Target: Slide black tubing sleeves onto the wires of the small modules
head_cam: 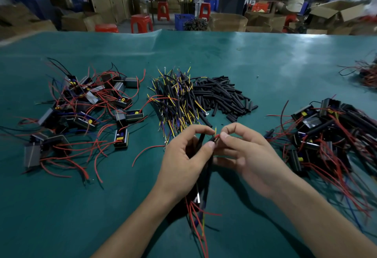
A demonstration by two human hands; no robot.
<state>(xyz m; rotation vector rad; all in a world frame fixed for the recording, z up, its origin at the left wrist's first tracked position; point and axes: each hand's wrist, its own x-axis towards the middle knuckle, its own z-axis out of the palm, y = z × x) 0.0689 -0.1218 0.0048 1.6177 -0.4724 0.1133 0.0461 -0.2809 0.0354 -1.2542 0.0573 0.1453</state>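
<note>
2 hands meet over the green table (265,57). The left hand (183,155) pinches a black sleeve (213,139); the right hand (244,151) pinches the red wire tip (216,135) at its mouth. The module hangs hidden below. Light, limp wire will likely buckle, so grip near the tip.
</note>
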